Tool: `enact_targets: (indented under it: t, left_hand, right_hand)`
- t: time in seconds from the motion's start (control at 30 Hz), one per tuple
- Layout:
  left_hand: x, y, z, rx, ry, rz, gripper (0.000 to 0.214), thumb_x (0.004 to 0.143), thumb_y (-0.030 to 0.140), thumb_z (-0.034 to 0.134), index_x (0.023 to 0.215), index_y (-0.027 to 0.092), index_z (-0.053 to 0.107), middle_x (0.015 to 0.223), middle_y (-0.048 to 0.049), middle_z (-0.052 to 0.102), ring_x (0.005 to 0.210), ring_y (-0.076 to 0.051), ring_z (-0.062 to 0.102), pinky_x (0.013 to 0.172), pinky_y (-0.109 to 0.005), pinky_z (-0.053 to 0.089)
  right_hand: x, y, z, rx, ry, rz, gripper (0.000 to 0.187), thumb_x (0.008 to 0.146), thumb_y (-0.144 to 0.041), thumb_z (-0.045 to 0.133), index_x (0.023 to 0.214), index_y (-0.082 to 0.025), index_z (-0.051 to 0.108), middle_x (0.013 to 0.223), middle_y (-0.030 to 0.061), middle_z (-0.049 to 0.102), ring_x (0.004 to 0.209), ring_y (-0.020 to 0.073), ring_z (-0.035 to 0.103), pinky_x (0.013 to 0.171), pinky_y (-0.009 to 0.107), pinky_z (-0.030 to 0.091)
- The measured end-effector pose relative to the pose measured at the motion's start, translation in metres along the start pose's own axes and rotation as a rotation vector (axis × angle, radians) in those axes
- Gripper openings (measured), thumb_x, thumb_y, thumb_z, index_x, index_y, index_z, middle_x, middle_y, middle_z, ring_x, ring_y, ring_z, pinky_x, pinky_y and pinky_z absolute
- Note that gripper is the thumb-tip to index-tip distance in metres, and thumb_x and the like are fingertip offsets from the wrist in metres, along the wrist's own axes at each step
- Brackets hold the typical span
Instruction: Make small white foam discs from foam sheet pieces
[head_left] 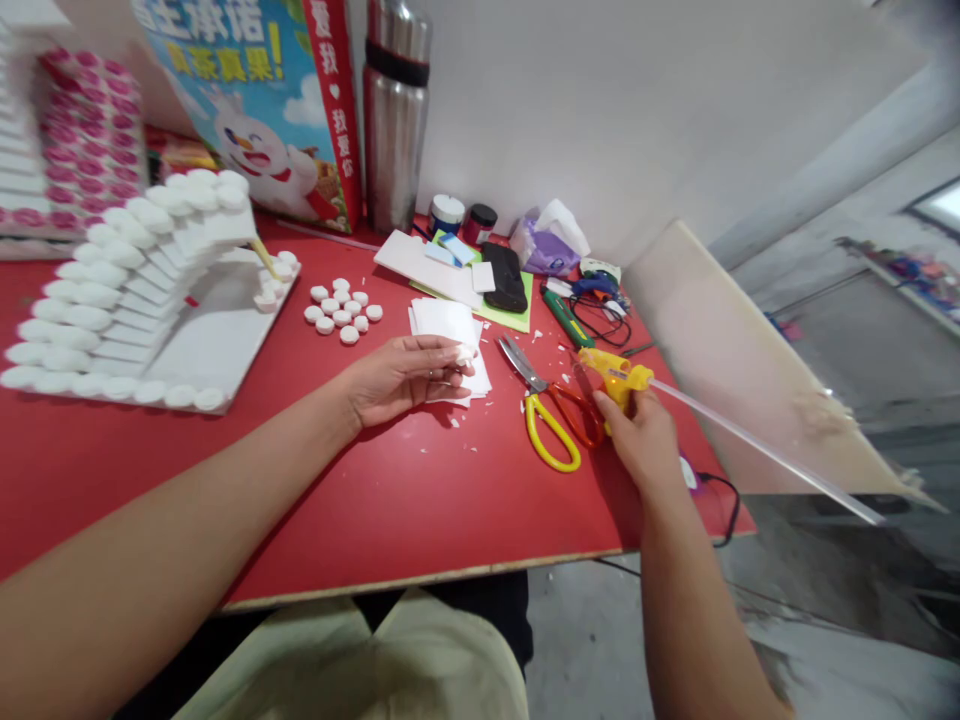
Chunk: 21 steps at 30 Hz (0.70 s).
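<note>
Between the fingertips of my left hand (409, 380) is a small white piece (465, 354), its exact kind too small to tell. Beneath those fingers lie stacked white sheets (442, 320). My right hand (641, 425) is wrapped round a yellow glue gun (611, 373), with a long clear glue stick (772, 452) jutting from its back to the right. Scissors (536, 385) with one yellow and one red handle rest between my hands, blades partly spread. Left of the sheets sits a cluster of round white pieces (345, 310). Farther left stands a white stepped model (150, 290) edged with similar rounds.
A steel thermos (397, 120) and a printed box (262, 110) stand against the wall. Behind the sheets are small jars (447, 214), a black case (504, 277) and a purple tissue pack (551, 240). A green-handled tool (568, 318) and cables lie at right. White scraps dot the red table (360, 510).
</note>
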<state>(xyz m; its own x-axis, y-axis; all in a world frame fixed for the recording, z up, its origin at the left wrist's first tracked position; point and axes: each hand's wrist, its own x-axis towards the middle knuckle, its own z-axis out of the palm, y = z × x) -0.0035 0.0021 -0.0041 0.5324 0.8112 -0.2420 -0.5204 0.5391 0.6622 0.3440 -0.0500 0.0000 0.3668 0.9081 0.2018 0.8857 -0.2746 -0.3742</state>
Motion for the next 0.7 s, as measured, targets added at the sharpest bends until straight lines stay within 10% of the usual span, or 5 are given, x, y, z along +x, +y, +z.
enact_targets:
  t: [0.2,0.37,0.53,0.7]
  left_hand:
    - [-0.001,0.001,0.002,-0.019,0.026,0.025,0.008,0.087,0.005,0.074,0.092,0.003,0.079,0.084,-0.0126,0.077,0.068,-0.014,0.073,0.075,-0.029,0.068]
    - [-0.001,0.002,0.004,0.005,0.075,0.039,0.009,0.086,0.005,0.073,0.092,0.004,0.079,0.083,-0.0122,0.077,0.067,-0.014,0.072,0.075,-0.029,0.068]
    - [-0.001,0.004,0.005,0.007,0.112,0.066,0.01,0.085,0.005,0.072,0.094,0.005,0.077,0.082,-0.0125,0.077,0.067,-0.015,0.073,0.075,-0.03,0.067]
    - [0.001,0.005,0.003,-0.022,0.125,0.088,0.008,0.085,0.005,0.071,0.091,0.006,0.076,0.08,-0.0105,0.075,0.068,-0.014,0.071,0.077,-0.03,0.066]
  right_hand:
    - [-0.064,-0.031,-0.048,-0.12,0.169,-0.254,0.042,0.096,-0.053,0.057,0.109,-0.017,0.076,0.1,0.016,0.079,0.089,0.0312,0.072,0.079,0.044,0.055]
    - [-0.075,-0.115,-0.072,0.354,0.048,-0.485,0.018,0.098,-0.03,0.065,0.106,-0.024,0.079,0.095,0.0053,0.08,0.079,0.0188,0.073,0.075,0.033,0.058]
    - [-0.026,-0.17,-0.017,0.756,-0.205,-0.424,0.018,0.091,-0.022,0.066,0.099,-0.018,0.081,0.08,0.0022,0.076,0.061,0.0122,0.065,0.061,0.027,0.055]
    - [-0.012,-0.173,0.047,1.258,-0.424,-0.148,0.013,0.082,-0.026,0.072,0.091,-0.02,0.08,0.073,-0.0023,0.068,0.054,0.0082,0.055,0.056,0.026,0.052]
